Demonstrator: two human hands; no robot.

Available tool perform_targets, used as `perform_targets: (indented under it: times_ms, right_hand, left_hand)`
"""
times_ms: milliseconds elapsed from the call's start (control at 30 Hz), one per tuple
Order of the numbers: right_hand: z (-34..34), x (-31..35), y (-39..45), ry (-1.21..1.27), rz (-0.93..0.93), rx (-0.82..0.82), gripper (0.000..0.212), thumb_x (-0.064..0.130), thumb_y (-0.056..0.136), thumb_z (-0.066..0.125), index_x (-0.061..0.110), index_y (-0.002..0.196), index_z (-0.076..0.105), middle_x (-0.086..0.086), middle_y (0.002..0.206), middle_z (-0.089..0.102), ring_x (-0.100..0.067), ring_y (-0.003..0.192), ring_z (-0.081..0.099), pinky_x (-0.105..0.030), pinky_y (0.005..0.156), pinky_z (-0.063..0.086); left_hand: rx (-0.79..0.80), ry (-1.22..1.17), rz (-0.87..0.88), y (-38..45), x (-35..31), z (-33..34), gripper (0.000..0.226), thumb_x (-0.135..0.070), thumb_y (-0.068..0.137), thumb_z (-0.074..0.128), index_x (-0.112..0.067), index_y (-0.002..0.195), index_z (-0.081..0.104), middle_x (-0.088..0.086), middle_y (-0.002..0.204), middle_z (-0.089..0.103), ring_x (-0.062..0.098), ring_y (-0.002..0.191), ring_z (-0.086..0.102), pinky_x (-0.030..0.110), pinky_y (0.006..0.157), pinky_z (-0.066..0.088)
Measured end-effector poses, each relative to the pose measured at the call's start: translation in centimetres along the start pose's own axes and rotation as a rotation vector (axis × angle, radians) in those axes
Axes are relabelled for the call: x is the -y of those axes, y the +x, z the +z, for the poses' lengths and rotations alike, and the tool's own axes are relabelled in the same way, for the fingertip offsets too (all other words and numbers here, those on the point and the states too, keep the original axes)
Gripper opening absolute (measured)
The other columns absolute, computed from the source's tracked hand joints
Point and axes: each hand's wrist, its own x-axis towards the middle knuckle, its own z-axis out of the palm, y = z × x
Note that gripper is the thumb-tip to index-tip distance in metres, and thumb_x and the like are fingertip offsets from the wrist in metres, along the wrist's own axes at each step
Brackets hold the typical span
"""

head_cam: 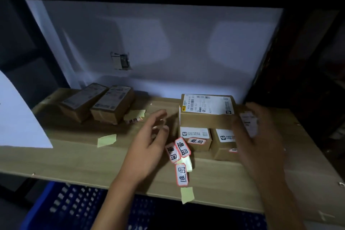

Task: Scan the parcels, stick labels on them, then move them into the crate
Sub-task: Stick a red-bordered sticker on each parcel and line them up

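Three cardboard parcels are stacked right of centre: a larger parcel [206,111] with a white shipping label rests on two small parcels [196,139] [224,144], each with a red-bordered sticker on its front. Two more parcels [84,101] [114,105] lie at the back left. Loose red-bordered labels [182,174] [183,147] lie on the wooden table [74,157]. My left hand [149,142] hovers open beside the stack's left side. My right hand [259,144] is at the stack's right side, around a blurred white object [249,124]. A blue crate [71,205] sits below the table's front edge.
Yellow backing papers [106,140] [187,195] [134,115] are scattered on the table. A white sheet [18,117] stands at the left. A white panel [168,46] closes the back, and a dark shelf frame [308,61] rises at the right.
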Motion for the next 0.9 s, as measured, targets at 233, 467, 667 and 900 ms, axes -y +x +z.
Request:
perform_targets:
  times_ms: [233, 467, 667, 900]
  right_hand:
    - [2.9, -0.3, -7.7, 0.023, 0.21, 0.297, 0.021, 0.026, 0.081, 0.076, 0.04, 0.093, 0.067, 0.026, 0.097, 0.069, -0.005, 0.083, 0.065, -0.014, 0.072, 0.05]
    - [5.3, -0.2, -8.3, 0.026, 0.275, 0.462, 0.044, 0.047, 0.078, 0.078, 0.044, 0.116, 0.055, 0.024, 0.102, 0.071, 0.001, 0.092, 0.062, -0.022, 0.08, 0.048]
    - [7.5, 1.2, -7.2, 0.436, 0.363, 0.624, 0.016, 0.014, 0.085, 0.081, 0.019, 0.096, 0.071, 0.001, 0.09, 0.081, -0.007, 0.08, 0.068, -0.016, 0.072, 0.048]
    - [8.3, 1.1, -7.6, 0.501, 0.386, 0.665, 0.004, 0.007, 0.089, 0.075, 0.007, 0.085, 0.074, 0.0, 0.074, 0.076, -0.004, 0.068, 0.057, -0.018, 0.063, 0.041]
  left_hand:
    - [0.116, 0.046, -0.131, -1.3, 2.5, -0.2, 0.053, -0.014, 0.088, 0.082, -0.041, 0.127, 0.057, -0.008, 0.095, 0.081, 0.007, 0.097, 0.074, 0.023, 0.096, 0.051]
    - [-0.069, -0.296, -0.114, -2.1, 2.0, -1.3, 0.031, 0.006, 0.093, 0.071, -0.015, 0.115, 0.071, 0.009, 0.086, 0.079, 0.011, 0.078, 0.073, 0.016, 0.074, 0.055]
    - [-0.199, -0.415, -0.142, -3.9, 0.7, -3.1, 0.02, 0.008, 0.093, 0.068, -0.005, 0.105, 0.076, 0.008, 0.093, 0.082, 0.008, 0.075, 0.074, 0.018, 0.071, 0.059]
    - [-0.251, -0.432, -0.242, -4.3, 0.5, -2.9, 0.007, 0.001, 0.091, 0.074, -0.005, 0.091, 0.076, 0.007, 0.085, 0.08, 0.01, 0.071, 0.07, 0.019, 0.068, 0.056]
